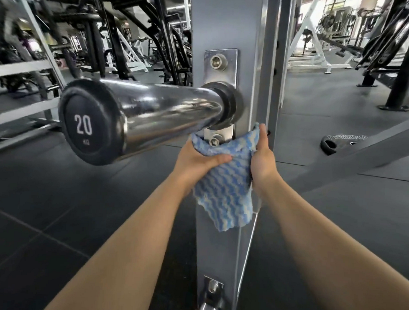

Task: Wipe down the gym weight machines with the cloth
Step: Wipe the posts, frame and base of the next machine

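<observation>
While the chrome peg (153, 112) with its black "20" end cap (89, 122) juts out to the left, the wipe will likely go best if the blue-and-white cloth (223, 177) is kept pulled taut round the grey upright (225, 25) and drawn slowly along it, taking in the bolted plate (220, 61). Just below that plate, the left hand (196, 159) grips the cloth's left edge, thumb curled over the fabric. Opposite it, the right hand (263, 158) clasps the right edge against the post's side, thumb up, fingers hidden behind.

cloth (223, 179) against upright post (226, 21), below peg (153, 114), left hand (196, 158), right hand (263, 162) either side
</observation>
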The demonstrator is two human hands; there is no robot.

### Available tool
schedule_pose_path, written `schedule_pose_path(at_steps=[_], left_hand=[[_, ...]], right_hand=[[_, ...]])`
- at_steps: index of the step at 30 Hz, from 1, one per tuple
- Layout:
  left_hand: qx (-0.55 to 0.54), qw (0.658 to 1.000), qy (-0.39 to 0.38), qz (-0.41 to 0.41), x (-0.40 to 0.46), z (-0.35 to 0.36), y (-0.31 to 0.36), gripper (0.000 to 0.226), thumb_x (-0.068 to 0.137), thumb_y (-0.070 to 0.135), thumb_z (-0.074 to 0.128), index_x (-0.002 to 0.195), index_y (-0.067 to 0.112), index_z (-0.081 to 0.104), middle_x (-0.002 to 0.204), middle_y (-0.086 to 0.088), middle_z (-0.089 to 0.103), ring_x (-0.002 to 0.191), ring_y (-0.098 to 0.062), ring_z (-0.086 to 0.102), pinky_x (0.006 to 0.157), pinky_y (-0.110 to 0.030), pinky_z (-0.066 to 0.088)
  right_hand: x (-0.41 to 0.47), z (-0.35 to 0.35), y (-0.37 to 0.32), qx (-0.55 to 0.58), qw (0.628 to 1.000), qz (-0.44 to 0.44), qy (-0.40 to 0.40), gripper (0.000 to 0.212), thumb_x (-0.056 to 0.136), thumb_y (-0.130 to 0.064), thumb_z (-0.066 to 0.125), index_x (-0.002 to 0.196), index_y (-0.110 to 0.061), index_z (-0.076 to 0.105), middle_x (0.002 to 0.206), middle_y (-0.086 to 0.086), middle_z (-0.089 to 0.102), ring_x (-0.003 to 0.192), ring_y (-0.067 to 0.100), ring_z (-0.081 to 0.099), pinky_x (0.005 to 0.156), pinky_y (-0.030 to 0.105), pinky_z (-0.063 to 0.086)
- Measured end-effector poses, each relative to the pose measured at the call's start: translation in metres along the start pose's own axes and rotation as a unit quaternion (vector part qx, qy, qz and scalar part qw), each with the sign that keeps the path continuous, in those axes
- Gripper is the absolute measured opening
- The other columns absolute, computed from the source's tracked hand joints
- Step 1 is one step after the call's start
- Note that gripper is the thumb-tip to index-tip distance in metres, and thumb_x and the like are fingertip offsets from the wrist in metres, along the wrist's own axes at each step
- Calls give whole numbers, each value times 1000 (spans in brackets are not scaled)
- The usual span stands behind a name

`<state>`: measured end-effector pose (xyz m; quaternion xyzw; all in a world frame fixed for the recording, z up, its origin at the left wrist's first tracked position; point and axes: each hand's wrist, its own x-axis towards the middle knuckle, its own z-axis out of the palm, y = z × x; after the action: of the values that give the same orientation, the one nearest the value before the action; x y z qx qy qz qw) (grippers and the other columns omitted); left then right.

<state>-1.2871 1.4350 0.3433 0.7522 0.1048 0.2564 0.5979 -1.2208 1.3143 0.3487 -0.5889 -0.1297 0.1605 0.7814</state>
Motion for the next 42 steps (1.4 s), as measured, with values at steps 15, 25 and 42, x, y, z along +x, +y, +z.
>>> schedule_pose_path(at_steps=[15, 25, 42], left_hand=[[-113, 962, -142, -202, -48, -5, -101, 50, 50, 23, 78, 98, 15, 63, 88, 0, 74, 82, -14, 70, 69, -23, 55], [-65, 983, -147, -92, 5, -12, -8, 26, 81, -6, 57, 87, 19, 62, 72, 11, 71, 71, -1, 67, 66, -14, 52], [-109, 976, -118, -150, -44, -2, -113, 30, 61, 2, 65, 87, 15, 58, 68, 9, 70, 66, -2, 66, 63, -16, 53]], right_hand=[[-29, -31, 125, 11, 977, 209, 24, 37, 102, -27, 33, 94, -6, 63, 85, 8, 65, 72, 21, 60, 67, 34, 50], [22, -13, 16, 47, 993, 86, -66, 42, 95, -42, 38, 104, -12, 65, 107, 12, 70, 96, 24, 65, 93, 35, 49], [-9, -20, 139, 179, 966, 163, 88, 38, 95, -41, 45, 100, -9, 64, 77, 2, 68, 78, 18, 61, 93, 34, 46]])
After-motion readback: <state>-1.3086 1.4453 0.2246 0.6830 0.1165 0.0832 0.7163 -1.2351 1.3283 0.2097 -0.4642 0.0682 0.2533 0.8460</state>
